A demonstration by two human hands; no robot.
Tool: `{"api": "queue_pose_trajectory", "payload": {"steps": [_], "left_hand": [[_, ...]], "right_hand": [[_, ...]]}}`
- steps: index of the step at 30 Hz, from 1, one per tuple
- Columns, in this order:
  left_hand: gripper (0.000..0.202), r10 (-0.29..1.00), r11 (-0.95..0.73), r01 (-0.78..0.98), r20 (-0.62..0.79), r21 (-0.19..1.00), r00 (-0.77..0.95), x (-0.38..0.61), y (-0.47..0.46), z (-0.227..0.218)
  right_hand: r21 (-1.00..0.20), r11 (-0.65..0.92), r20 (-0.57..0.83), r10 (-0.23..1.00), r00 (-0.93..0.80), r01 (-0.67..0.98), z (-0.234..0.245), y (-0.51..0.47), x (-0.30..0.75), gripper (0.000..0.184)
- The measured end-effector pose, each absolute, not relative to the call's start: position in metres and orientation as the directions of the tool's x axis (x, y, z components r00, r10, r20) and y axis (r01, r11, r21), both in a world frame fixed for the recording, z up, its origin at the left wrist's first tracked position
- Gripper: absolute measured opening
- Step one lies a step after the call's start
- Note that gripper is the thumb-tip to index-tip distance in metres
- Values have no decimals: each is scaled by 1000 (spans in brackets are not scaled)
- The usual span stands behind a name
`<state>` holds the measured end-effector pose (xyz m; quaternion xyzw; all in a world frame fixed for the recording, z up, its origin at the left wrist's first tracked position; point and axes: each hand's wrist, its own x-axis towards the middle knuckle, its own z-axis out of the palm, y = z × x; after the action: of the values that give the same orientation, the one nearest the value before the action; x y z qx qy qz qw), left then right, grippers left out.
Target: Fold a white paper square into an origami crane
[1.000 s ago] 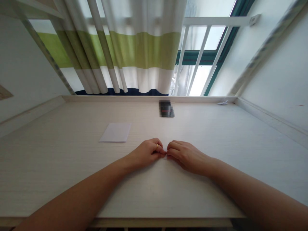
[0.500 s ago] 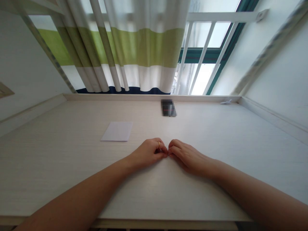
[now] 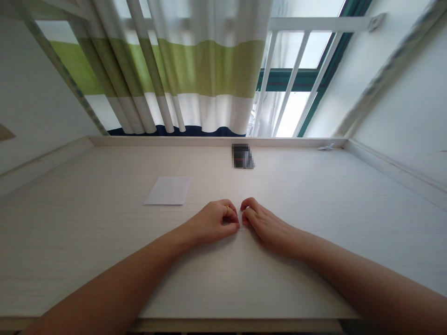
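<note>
Both of my hands rest on the pale wooden desk (image 3: 104,260), near its middle. My left hand (image 3: 216,221) has its fingers curled inward, with a gold ring on one finger. My right hand (image 3: 260,221) is curled too, its fingertips pinched close to those of the left. Whatever sits between the fingertips is too small or too hidden to name. A white sheet of paper (image 3: 168,190) lies flat to the left, beyond my left hand.
A small dark object (image 3: 242,156), blurred out, lies at the back edge of the desk. A tiny white folded piece (image 3: 325,148) sits in the far right corner. A striped curtain (image 3: 195,70) hangs before the window, with white walls on both sides.
Both hands have slid slightly away from me on the desk. The fingertips, which touched before, now show a small gap between them.
</note>
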<state>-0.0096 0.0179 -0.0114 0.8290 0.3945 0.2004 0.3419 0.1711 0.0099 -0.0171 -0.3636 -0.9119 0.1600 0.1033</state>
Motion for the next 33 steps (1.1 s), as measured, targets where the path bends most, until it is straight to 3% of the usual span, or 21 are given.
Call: {"api": "queue_pose_trajectory", "payload": {"steps": [7,24,33], "left_hand": [[12,825,-418,567,36,710,563,-5,15,-10],[14,854,-437,681,34,587,519,1,9,-13],[14,858,-452,704,52,548,510,2,4,-17]], "right_hand": [[-362,664,57,716,-696,654,-17,10,170,16],[-524,577,82,766,-637,626,-16,16,174,12],[-446,541,10,800,-601,713,-12,17,170,12]]}}
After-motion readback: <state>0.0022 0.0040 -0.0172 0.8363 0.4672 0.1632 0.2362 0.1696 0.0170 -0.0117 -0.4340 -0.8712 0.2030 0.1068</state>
